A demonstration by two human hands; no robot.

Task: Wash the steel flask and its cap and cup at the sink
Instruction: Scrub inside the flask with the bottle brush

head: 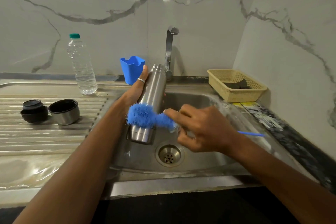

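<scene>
The left hand (pixel 136 91) has its fingers wrapped round the tall silver steel flask (pixel 154 89). The flask leans, with its open mouth pointing up and away. The right hand (pixel 205 129) has its fingers holding a fuzzy blue brush (pixel 143 116) across it.

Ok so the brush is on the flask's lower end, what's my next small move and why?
Probably draw the blue brush up along the steel flask toward its open mouth: the bristles sit only near the base, while your left hand grips the upper body and your right hand holds the brush.

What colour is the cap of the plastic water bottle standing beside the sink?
The bottle cap is teal green; the head view, the only one, shows it clearly.
</scene>
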